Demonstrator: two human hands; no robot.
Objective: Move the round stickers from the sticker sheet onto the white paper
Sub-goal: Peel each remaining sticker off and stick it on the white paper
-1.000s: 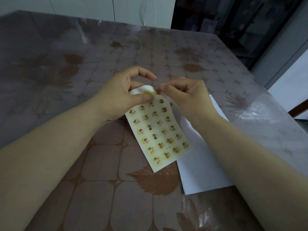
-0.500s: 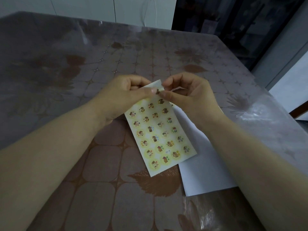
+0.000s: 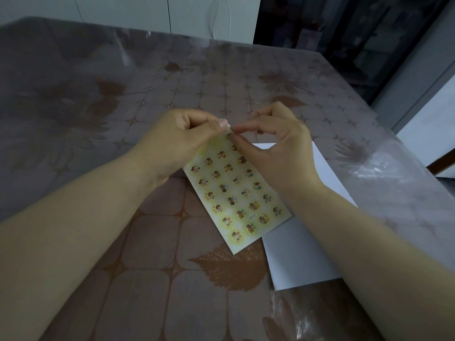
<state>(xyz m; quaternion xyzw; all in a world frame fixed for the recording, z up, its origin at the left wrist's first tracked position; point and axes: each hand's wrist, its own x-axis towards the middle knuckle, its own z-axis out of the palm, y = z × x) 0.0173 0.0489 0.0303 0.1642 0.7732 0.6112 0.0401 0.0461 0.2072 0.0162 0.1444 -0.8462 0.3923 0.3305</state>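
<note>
A pale yellow sticker sheet [image 3: 236, 200] with several rows of small round cartoon stickers is held tilted above the table. My left hand [image 3: 177, 143] pinches its top corner between thumb and fingers. My right hand [image 3: 275, 148] meets it at the same top edge, its thumb and forefinger pinching at a round sticker [image 3: 229, 136] there. White paper [image 3: 295, 254] lies flat on the table under and right of the sheet, partly covered by the sheet and my right forearm.
The brown table [image 3: 147, 267] has a leaf and tile pattern under a clear plastic cover. Its right edge runs diagonally near the paper. White cabinets [image 3: 172, 13] stand behind the far edge, and a dark glass cabinet [image 3: 344, 33] at the back right.
The bent top corner of the sheet has straightened. Both hands have closed in on the top edge, and my right thumb and forefinger now pinch at a sticker there.
</note>
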